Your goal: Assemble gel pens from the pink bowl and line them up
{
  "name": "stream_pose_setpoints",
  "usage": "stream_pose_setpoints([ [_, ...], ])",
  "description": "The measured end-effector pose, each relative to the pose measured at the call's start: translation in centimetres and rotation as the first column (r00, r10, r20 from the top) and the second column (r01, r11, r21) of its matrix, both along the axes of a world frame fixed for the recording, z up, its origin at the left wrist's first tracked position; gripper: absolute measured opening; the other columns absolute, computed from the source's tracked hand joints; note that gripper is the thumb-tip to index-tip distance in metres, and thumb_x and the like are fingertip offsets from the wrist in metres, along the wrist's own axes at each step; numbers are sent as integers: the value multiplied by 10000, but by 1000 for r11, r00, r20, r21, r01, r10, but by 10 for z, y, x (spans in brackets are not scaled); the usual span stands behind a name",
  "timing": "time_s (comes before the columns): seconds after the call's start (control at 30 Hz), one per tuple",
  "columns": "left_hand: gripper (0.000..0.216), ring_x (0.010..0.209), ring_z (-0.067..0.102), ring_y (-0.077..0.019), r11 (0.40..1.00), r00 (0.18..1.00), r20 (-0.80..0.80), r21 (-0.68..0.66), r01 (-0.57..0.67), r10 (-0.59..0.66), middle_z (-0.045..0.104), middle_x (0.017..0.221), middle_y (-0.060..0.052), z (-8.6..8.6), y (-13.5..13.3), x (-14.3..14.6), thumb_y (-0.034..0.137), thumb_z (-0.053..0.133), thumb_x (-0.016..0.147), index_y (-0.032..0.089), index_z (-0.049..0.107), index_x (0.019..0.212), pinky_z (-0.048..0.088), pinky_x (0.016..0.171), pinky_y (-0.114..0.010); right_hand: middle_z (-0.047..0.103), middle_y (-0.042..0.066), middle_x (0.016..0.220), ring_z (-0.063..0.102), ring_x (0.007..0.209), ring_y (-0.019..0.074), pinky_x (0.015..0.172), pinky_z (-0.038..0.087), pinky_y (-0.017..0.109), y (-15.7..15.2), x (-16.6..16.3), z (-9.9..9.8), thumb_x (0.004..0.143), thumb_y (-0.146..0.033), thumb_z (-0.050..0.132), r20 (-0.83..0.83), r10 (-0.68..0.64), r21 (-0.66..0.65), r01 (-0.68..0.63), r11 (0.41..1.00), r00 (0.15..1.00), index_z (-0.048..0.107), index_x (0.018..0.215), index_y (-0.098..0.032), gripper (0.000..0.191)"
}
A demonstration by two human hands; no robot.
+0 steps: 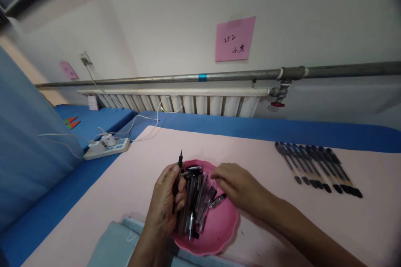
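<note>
My left hand (169, 194) is closed around a black pen (180, 162), whose pointed tip sticks up above the thumb. It is over the left side of a pink bowl (221, 233) with a wavy rim. In the bowl lie several clear pen barrels (202, 200) and dark pen parts, among them a black cap (217, 201) at the right. My right hand (239, 183) hovers at the bowl's upper right edge with its fingertips pinched together. Whatever is between those fingertips, if anything, is too small to tell.
A row of several capped black pens (318, 167) lies on the pink table cover (257, 154) at the right. A power strip (109, 148) with white plugs and cables sits at the left. Folded light-blue cloth (114, 242) is at the front. Behind stands a radiator (200, 104).
</note>
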State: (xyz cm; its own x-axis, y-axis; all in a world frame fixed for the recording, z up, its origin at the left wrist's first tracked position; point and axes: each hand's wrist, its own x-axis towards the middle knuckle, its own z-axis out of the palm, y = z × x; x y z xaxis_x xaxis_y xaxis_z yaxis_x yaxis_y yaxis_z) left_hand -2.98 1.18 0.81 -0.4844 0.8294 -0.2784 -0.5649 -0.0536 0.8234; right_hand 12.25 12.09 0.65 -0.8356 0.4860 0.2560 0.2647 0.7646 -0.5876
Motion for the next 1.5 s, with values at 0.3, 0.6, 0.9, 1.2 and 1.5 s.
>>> stream_pose_setpoints([
  [0.3, 245, 329, 213, -10, 975, 977, 26, 58, -215, 214, 379, 470, 100, 8, -3, -23, 373, 620, 736, 199, 540, 889, 125, 297, -127, 563, 44, 1189, 453, 1042, 255, 872, 323, 425, -29, -23, -19, 824, -116, 439, 158, 156, 230, -190, 954, 975, 565, 1126, -287, 370],
  [0.6, 267, 331, 224, -7, 968, 969, 50, 61, -243, 241, 372, 464, 100, 1, 2, -30, 348, 654, 693, 180, 551, 874, 130, 302, -128, 632, 66, 921, 495, 857, 240, 774, 325, 393, -29, -18, -17, 754, -259, 593, 257, 86, 274, -158, 949, 963, 659, 884, -236, 148],
  [0.9, 288, 338, 256, -12, 972, 975, 12, 83, -221, 220, 398, 474, 98, 0, 0, -31, 382, 640, 705, 184, 533, 883, 145, 314, -131, 555, 73, 1206, 421, 1088, 314, 890, 251, 464, -47, -42, -21, 692, -358, 603, 249, 224, 281, -292, 914, 942, 588, 1063, -240, 390],
  [1.2, 282, 340, 264, -13, 971, 974, 12, 72, -227, 227, 398, 484, 95, -2, 0, -35, 386, 632, 713, 182, 528, 876, 152, 316, -137, 633, 99, 851, 504, 758, 241, 751, 290, 407, -37, -29, -18, 731, -227, 562, 332, 47, 360, -173, 917, 942, 640, 903, -183, 194],
  [1.5, 332, 332, 238, -6, 984, 985, 73, 76, -159, 154, 389, 479, 101, 4, 9, -34, 377, 653, 687, 180, 528, 924, 123, 316, -135, 630, 78, 850, 505, 781, 227, 742, 314, 382, -32, -35, 12, 774, -156, 515, 268, 76, 317, -163, 935, 960, 646, 814, -204, 145],
])
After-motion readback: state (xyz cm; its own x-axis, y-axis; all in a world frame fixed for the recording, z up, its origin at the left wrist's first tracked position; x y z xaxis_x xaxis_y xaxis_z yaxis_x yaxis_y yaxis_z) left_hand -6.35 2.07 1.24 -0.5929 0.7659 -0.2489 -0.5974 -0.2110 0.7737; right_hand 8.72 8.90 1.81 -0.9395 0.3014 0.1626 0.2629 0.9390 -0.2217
